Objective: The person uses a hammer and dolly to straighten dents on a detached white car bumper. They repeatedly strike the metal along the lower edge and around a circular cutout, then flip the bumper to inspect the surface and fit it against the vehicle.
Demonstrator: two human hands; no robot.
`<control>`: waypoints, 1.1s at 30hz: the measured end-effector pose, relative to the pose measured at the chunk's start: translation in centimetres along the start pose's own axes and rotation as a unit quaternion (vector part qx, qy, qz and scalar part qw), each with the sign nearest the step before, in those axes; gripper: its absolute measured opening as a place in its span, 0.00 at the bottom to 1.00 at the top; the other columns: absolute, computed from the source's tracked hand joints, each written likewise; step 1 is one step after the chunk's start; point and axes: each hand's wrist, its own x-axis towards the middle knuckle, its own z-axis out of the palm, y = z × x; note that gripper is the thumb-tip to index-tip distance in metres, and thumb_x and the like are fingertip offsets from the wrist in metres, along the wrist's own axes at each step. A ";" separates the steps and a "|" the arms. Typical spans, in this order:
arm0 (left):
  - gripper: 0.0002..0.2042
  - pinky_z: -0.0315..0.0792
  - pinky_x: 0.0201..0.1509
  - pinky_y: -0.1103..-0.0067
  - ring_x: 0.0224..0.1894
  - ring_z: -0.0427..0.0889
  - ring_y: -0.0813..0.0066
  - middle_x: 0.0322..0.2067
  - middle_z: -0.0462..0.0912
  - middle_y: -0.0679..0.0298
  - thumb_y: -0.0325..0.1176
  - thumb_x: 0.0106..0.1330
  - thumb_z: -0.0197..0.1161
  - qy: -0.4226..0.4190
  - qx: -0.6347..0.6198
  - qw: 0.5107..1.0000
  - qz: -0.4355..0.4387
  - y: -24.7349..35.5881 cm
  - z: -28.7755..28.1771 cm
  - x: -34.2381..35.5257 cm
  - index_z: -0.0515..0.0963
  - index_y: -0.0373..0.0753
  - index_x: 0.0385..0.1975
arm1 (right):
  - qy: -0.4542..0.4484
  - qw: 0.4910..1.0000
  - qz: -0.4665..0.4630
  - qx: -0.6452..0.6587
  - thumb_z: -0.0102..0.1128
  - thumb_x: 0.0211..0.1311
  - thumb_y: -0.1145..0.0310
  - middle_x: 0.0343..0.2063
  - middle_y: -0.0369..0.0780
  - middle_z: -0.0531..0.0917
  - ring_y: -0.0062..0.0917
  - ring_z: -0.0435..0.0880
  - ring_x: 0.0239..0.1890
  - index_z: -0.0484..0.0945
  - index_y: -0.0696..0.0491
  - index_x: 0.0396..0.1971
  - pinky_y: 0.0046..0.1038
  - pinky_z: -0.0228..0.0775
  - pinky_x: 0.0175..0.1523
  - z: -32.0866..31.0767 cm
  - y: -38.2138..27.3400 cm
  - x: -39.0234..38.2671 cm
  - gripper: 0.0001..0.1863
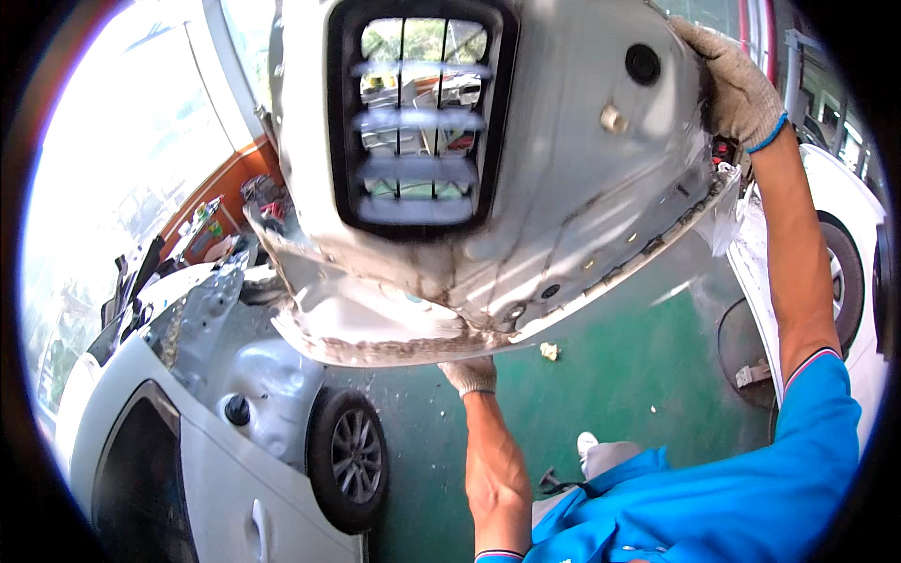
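A large white car body panel [563,169] hangs raised in front of me, its inner side dusty and stained. A black-framed vent with slats [422,169] is set into it, and daylight shows between the slats. My right hand [741,89], in a pale knitted glove with a blue cuff, grips the panel's upper right edge, with the fingers partly behind it. Below, my left hand [469,375], also gloved, holds the bottom edge from underneath; the panel hides most of its fingers. The panel's lower edge is ragged and brown-stained.
To the left stands a white car [225,469] with bodywork taken off around its wheel [347,460]. Another white car [845,225] is at the right. A crumpled pale scrap [550,351] lies on the green floor [601,394]. Parts and clutter line the orange wall [221,188].
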 end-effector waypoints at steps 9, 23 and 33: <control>0.30 0.69 0.68 0.60 0.59 0.77 0.57 0.59 0.76 0.51 0.58 0.76 0.40 -0.162 -0.107 0.979 -0.056 -0.8 13.5 3.3 0.70 0.36 0.61 | 0.091 0.994 -0.022 0.049 0.61 0.70 0.59 0.46 0.37 0.88 0.26 0.86 0.47 0.83 0.52 0.52 0.32 0.78 0.57 -8.5 1.0 0.7 0.17; 0.33 0.60 0.79 0.62 0.74 0.62 0.63 0.72 0.61 0.52 0.57 0.76 0.39 0.052 -0.224 0.969 -0.087 0.2 10.9 2.4 0.54 0.43 0.74 | -0.075 0.633 -0.010 -0.771 0.51 0.67 0.41 0.26 0.45 0.84 0.35 0.85 0.31 0.84 0.55 0.37 0.36 0.76 0.40 -9.2 6.3 1.9 0.29; 0.24 0.73 0.60 0.69 0.54 0.79 0.62 0.54 0.78 0.57 0.48 0.77 0.55 0.099 0.547 0.624 0.549 22.9 20.5 0.1 0.72 0.36 0.61 | 0.341 0.899 -0.060 -0.268 0.52 0.68 0.31 0.46 0.44 0.85 0.26 0.83 0.46 0.82 0.59 0.53 0.29 0.74 0.52 -20.7 14.9 -1.9 0.41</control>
